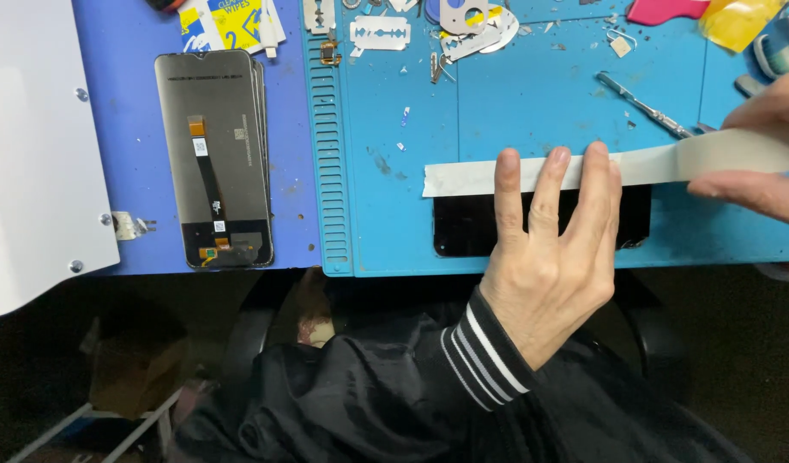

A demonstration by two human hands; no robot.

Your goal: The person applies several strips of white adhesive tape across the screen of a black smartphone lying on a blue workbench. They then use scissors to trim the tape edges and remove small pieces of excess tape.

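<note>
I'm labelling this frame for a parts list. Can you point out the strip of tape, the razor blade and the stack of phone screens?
strip of tape [463, 177]: head view, on its free left stretch.
razor blade [380, 33]: head view, on its centre.
stack of phone screens [213, 159]: head view, on the top screen's dark back.

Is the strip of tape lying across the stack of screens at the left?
No, the tape strip lies over the dark panel under the left hand.

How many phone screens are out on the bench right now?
2 visible: one black screen under the left hand and tape; one face down atop a stack at left, possibly hiding more.
</note>
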